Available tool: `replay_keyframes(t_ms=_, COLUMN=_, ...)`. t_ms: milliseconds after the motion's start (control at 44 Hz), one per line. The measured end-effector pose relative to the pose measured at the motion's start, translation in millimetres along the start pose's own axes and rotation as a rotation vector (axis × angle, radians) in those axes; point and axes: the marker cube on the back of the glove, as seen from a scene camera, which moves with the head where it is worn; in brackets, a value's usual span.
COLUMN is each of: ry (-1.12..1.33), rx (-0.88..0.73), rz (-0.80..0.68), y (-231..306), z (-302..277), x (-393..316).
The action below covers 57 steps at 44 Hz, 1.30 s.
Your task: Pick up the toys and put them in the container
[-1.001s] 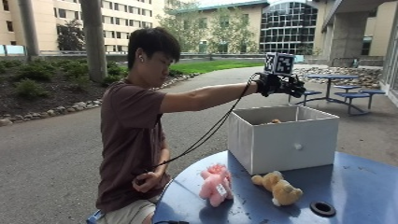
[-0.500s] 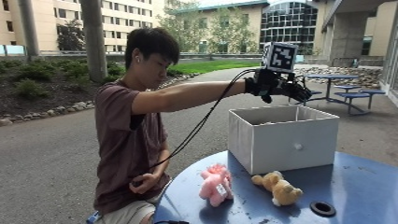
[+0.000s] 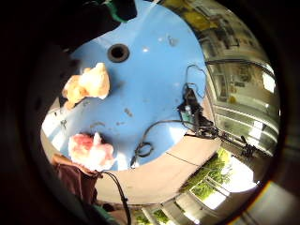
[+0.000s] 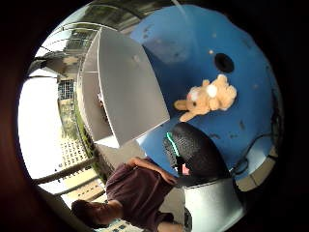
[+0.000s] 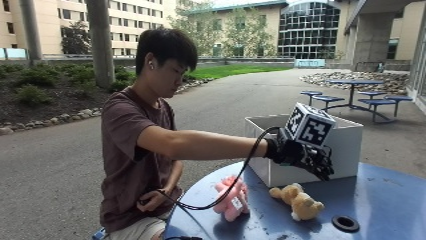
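Two toys are seen on the blue desk (image 5: 393, 200): a tan plush toy (image 5: 298, 200) near the middle and a pink plush toy (image 5: 229, 198) at about 9 o'clock from it, close to the desk's edge, the two lying apart. One white container (image 5: 303, 150) stands upright at about 12 o'clock from the tan toy. The gloved right hand (image 5: 303, 155) is held above the tan toy, in front of the container's wall; nothing is gripped, and its fingers are pointed downward, seemingly relaxed. One round hole (image 5: 345, 223) is noted in the desk at 4 o'clock from the tan toy.
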Motion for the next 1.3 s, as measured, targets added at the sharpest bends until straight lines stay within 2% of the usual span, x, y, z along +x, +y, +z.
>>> replay_keyframes(t_ms=159, ry=-0.004, rx=-0.156, rz=-0.024, y=-33.8, z=99.0, x=11.8)
replay_keyframes(t_ms=273, ry=0.089, rx=-0.103, rz=-0.052, y=-46.4, z=142.1, x=8.3)
replay_keyframes(t_ms=546, ry=0.019, rx=0.048, rz=-0.052, y=-57.2, z=150.1, x=-3.3)
replay_keyframes(t_ms=682, ry=0.004, rx=0.074, rz=0.009, y=-60.7, z=146.5, x=-9.0)
replay_keyframes(t_ms=887, ry=-0.064, rx=0.169, rz=0.132, y=-47.7, z=91.2, x=-3.5)
replay_keyframes(t_ms=1296, ry=0.005, rx=0.444, rz=0.181, y=17.6, z=-115.8, x=-49.8)
